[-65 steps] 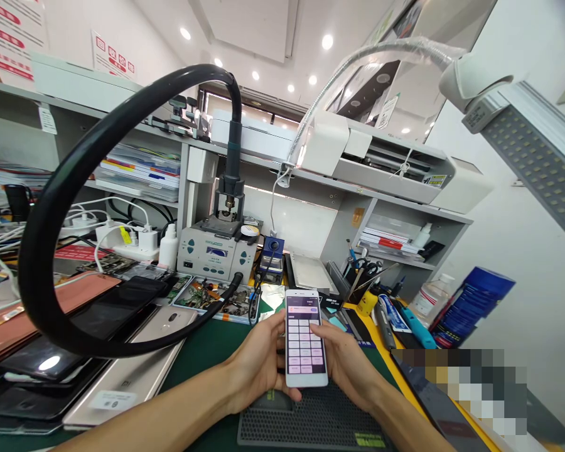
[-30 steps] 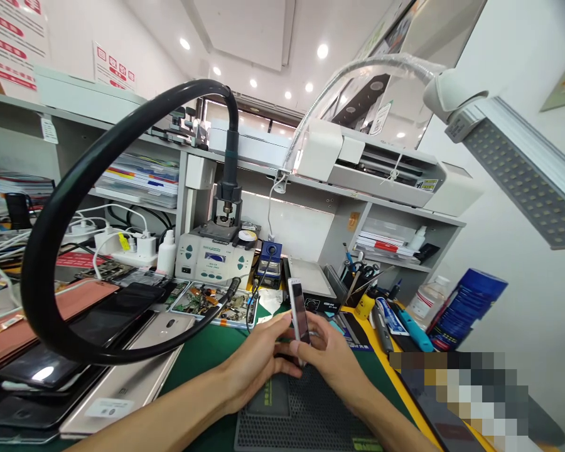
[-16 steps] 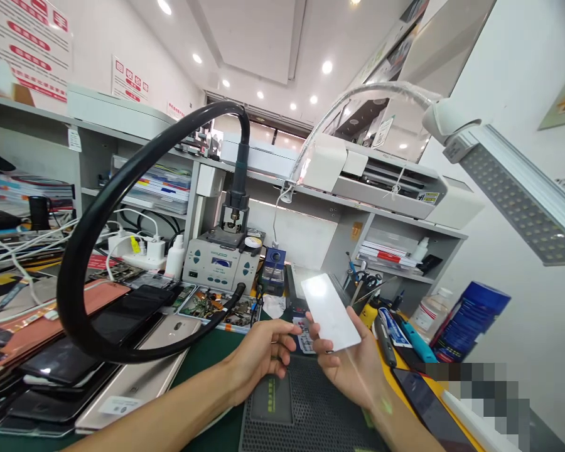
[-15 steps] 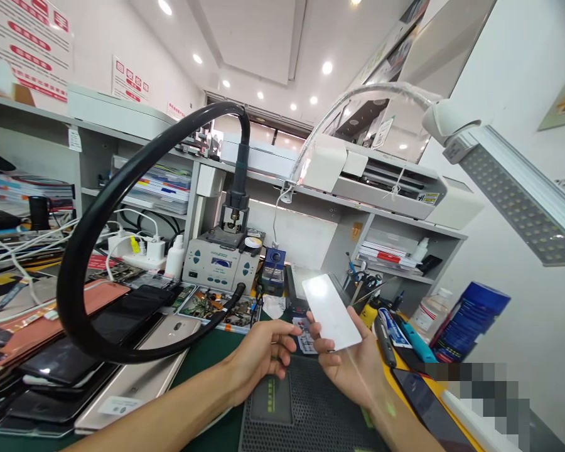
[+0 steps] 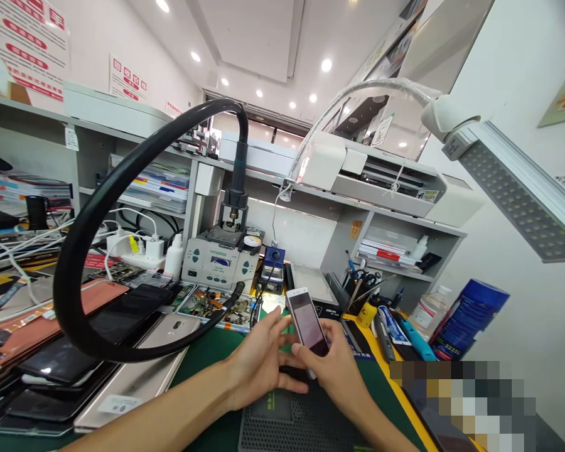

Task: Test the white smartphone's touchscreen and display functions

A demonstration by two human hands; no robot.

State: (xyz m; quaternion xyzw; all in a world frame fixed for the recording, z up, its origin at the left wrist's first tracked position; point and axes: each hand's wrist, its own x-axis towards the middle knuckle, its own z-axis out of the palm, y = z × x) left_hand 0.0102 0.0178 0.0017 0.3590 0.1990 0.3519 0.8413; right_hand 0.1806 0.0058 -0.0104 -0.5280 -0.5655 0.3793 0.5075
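A smartphone (image 5: 307,319) with a white frame and a dark screen is tilted upright above the work mat, its screen towards me. My right hand (image 5: 339,367) is closed around its lower part, thumb across the lower front. Just left of it is my left hand (image 5: 258,361), its fingers spread and reaching towards the phone's side and lower edge. Whether those fingertips touch the phone I cannot tell. Beneath both hands lies a black perforated mat (image 5: 306,420) on the green bench surface (image 5: 381,402).
A hot-air station (image 5: 220,267) with a thick black hose (image 5: 70,270) arches over stacked phones (image 5: 122,370) on my left. Circuit boards fill a tray (image 5: 216,304). At right are a tool holder (image 5: 358,292), a blue can (image 5: 471,320) and an overhead lamp (image 5: 522,188).
The phone in my right hand has turned from its bright white side to its dark screen and moved slightly left. My left hand's curled fingers have spread beside it.
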